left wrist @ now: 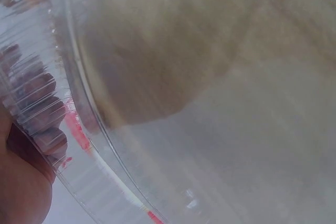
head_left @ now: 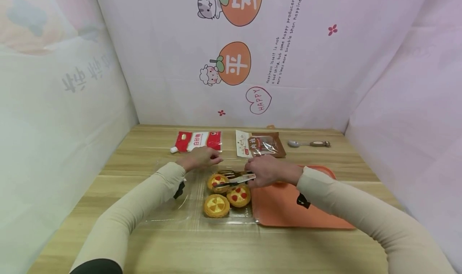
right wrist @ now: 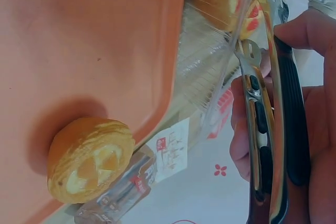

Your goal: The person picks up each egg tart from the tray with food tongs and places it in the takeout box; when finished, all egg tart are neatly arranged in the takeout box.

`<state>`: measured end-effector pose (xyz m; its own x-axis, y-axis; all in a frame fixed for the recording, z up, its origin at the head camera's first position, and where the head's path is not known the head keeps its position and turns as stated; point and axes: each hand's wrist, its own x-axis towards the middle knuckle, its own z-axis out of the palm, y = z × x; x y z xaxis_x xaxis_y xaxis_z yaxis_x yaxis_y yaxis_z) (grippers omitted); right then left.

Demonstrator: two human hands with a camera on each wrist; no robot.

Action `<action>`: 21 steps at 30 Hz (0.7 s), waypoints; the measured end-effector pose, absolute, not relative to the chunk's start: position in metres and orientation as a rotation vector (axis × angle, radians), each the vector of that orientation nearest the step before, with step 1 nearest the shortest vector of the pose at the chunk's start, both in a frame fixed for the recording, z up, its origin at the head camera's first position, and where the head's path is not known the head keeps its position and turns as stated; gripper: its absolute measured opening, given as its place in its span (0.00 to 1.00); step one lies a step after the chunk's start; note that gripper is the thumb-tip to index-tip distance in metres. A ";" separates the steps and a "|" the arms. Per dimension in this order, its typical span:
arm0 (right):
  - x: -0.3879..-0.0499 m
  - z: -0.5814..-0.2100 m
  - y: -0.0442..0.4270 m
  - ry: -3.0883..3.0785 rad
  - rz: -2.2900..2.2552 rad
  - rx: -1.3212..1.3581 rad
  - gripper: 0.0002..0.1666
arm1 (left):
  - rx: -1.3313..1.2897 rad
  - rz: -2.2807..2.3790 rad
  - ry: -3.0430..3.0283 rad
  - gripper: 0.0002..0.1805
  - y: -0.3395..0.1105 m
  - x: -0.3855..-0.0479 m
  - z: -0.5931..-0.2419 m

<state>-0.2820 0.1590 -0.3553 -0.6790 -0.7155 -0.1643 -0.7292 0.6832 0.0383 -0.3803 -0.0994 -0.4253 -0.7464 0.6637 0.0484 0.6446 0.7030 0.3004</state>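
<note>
My right hand (head_left: 267, 169) grips metal tongs with black handle inserts (right wrist: 292, 119). The tongs' ends lie over the far egg tart with red pieces (head_left: 213, 179); I cannot tell whether they clamp it. Beside it in the clear plastic box (head_left: 231, 221) sit another red-topped tart (head_left: 239, 198) and a yellow-topped tart (head_left: 216, 206). My left hand (head_left: 199, 157) is at the box's far side. In the left wrist view its thumb (left wrist: 26, 187) and curled fingers pinch the clear plastic wall, the fingers showing through it.
An orange tray (head_left: 288, 210) adjoins the box on the right, with a yellow-topped tart (right wrist: 92, 161) on it. Along the back lie a red sugar bag (head_left: 198, 141), a brown spice packet (head_left: 265, 144) and a spoon-ended utensil (head_left: 308, 144). Fabric walls surround the table.
</note>
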 end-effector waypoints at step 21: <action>-0.276 -0.353 0.164 2.792 0.082 -1.206 0.28 | 1.076 0.436 2.845 0.17 -0.098 -0.379 -0.425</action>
